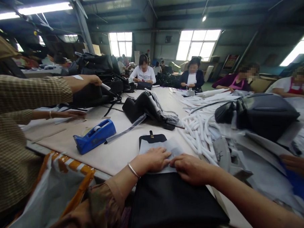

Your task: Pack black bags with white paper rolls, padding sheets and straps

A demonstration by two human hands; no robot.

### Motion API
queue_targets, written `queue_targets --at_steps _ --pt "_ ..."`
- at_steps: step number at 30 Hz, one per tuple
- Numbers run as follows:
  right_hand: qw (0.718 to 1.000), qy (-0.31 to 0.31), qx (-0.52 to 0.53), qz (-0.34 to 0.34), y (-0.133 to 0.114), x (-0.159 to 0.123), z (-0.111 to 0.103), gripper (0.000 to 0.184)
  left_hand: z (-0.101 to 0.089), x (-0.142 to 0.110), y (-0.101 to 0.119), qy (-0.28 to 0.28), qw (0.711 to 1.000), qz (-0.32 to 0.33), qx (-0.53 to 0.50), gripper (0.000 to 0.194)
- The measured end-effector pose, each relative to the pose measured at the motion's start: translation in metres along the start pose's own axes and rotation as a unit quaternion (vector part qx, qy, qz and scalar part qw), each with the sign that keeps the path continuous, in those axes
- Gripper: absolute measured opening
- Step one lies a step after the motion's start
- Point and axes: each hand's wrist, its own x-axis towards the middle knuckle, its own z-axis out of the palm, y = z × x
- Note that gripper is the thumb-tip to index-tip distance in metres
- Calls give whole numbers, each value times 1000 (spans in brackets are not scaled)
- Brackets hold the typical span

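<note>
A black leather bag [178, 199] lies at the table's near edge, in front of my body. Its black flap [157, 138] points away from me, with a small strap and a gold-coloured clasp [151, 136] at the far end. A thin white sheet of tissue paper [177, 146] covers most of the flap. My left hand [156, 159] rests on this sheet, fingers lying forward over it. Beside it, my right hand [193, 168] has bent fingers gripping the sheet's right part. The two hands' fingertips almost meet.
A blue tape dispenser [94, 136] stands on the left. Ahead is a paper-stuffed black bag [142, 105]; white paper rolls [199, 133] pile up right of it. Another dark bag [268, 110] sits farther right. A co-worker's checked sleeve [29, 92] reaches in from the left. Others sit around.
</note>
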Motion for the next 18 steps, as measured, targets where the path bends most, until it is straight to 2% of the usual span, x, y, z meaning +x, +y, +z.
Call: queue_targets --at_steps 5,9,11,12,15,18 --pt "997 -16 77 -13 6 2 -12 17 14 -2 5 -19 998 -53 -18 64" --pt "993 69 90 29 10 24 -24 27 16 -4 13 -11 997 -70 -26 64" --pt "990 102 71 63 13 38 -17 32 14 -7 18 -9 997 -76 -26 62" --pt "991 98 60 72 14 44 -11 36 13 -9 20 -8 997 -73 -25 61" --pt "994 44 40 86 22 53 13 51 14 -14 25 3 998 -55 -18 59" --pt "991 -3 23 128 28 46 31 58 18 -15 25 1 997 -67 -23 68"
